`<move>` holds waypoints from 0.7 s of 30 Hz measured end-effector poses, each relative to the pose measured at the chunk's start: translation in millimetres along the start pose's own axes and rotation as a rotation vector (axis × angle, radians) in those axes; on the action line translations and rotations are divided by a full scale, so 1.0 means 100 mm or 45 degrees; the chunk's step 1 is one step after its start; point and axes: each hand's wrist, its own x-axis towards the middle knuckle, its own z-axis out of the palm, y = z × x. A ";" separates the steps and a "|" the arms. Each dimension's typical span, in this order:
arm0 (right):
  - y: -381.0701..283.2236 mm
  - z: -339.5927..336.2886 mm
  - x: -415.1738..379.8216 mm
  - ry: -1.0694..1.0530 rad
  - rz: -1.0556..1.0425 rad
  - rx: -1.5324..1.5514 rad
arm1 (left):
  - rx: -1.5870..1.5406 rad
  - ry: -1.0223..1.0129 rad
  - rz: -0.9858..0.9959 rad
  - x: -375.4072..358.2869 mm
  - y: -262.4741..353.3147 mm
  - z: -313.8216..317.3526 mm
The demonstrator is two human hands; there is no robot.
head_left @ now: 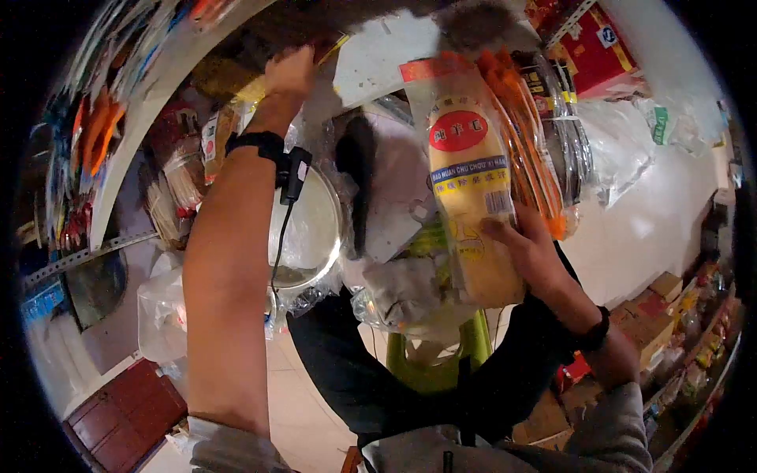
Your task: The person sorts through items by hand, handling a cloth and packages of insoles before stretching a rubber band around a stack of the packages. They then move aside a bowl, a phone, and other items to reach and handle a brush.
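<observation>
My right hand (532, 248) grips a clear packet of tan insoles (465, 189) near its lower end, thumb across the front. The packet stands nearly upright, with a red oval label and a blue band. Just right of it are more packets in orange (524, 118) and black-and-silver wrapping (564, 102). My left hand (290, 72) reaches far forward over the shelf, its fingers curled closed. What they hold, if anything, is hidden. Close to that hand are a thin yellow strip (337, 46) and yellow packaging (248, 91).
A round metal tray (335, 229) lies below my left forearm, with plastic wrap about it. Grey cloth (402, 288) and a green stool (430, 370) are between my knees. Bundled sticks (177, 189) stand at left. Cardboard boxes (639, 323) and a goods shelf (694, 339) line the right.
</observation>
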 end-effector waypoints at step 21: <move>0.18 0.62 0.33 -0.155 -0.161 -0.316 | -0.108 0.123 0.129 0.25 -0.04 0.15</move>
